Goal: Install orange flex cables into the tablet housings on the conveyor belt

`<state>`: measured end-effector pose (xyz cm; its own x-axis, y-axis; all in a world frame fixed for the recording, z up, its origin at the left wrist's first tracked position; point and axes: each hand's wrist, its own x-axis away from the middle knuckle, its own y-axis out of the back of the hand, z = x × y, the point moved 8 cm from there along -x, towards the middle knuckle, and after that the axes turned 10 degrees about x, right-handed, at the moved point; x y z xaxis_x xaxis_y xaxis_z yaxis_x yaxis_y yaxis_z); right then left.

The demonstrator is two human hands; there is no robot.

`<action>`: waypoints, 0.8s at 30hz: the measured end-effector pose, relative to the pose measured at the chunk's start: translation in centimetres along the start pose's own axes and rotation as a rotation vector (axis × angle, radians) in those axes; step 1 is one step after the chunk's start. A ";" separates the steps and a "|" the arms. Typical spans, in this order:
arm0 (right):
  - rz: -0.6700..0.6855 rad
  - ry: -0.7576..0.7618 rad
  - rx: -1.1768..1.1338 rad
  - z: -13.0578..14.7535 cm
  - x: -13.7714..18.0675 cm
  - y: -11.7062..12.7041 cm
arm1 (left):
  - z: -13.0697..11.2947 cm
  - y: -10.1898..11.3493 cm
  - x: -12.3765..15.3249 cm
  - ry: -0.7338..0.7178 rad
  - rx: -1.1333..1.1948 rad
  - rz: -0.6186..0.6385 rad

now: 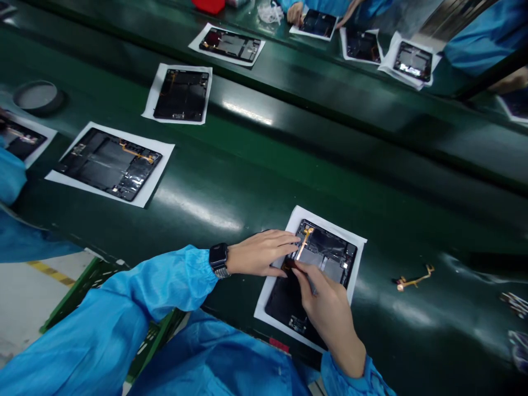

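An opened tablet back (325,256) with dark inner parts lies on a white sheet (358,242) on the green belt in front of me. A thin orange flex cable (304,242) runs down its upper left part. My left hand (259,253), with a dark watch at the wrist, rests flat on the tablet's left edge, fingers stretched toward the cable. My right hand (325,308) lies over the tablet's lower half, its fingertips pinched together at the cable's lower end; what they hold is too small to make out.
A loose orange flex cable (412,280) lies on the green conveyor belt (247,181) to the right. More opened tablets on white sheets (109,163) (181,94) sit at the left and back. Other people's blue sleeves (10,176) and a hand (295,12) show at the edges.
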<state>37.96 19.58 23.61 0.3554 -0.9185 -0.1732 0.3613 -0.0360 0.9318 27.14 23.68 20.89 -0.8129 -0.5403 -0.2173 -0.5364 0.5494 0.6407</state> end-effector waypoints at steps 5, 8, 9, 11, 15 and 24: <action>0.099 0.064 0.154 1.2 -1.8 -0.5 | 0.1 -0.1 0.1 0.013 0.019 -0.005; 0.141 0.073 0.126 0.8 -1.9 -0.4 | 0.2 0.0 0.1 0.024 0.007 -0.007; 0.132 0.065 0.102 0.5 -1.7 -0.2 | 0.1 0.0 0.1 0.027 0.004 -0.005; 0.099 0.038 0.079 -0.3 -1.2 0.3 | 0.1 0.0 0.1 0.030 0.004 0.003; 0.113 0.028 0.143 -0.7 -0.5 0.1 | 0.3 -0.1 0.1 0.043 0.024 0.013; 0.020 0.141 0.261 0.1 -0.2 -2.3 | 0.4 0.0 0.5 0.090 0.090 -0.018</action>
<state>37.02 19.80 21.53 0.4835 -0.8568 -0.1793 0.1250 -0.1351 0.9829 26.67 23.69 20.55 -0.7815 -0.6035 -0.1583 -0.5721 0.5919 0.5677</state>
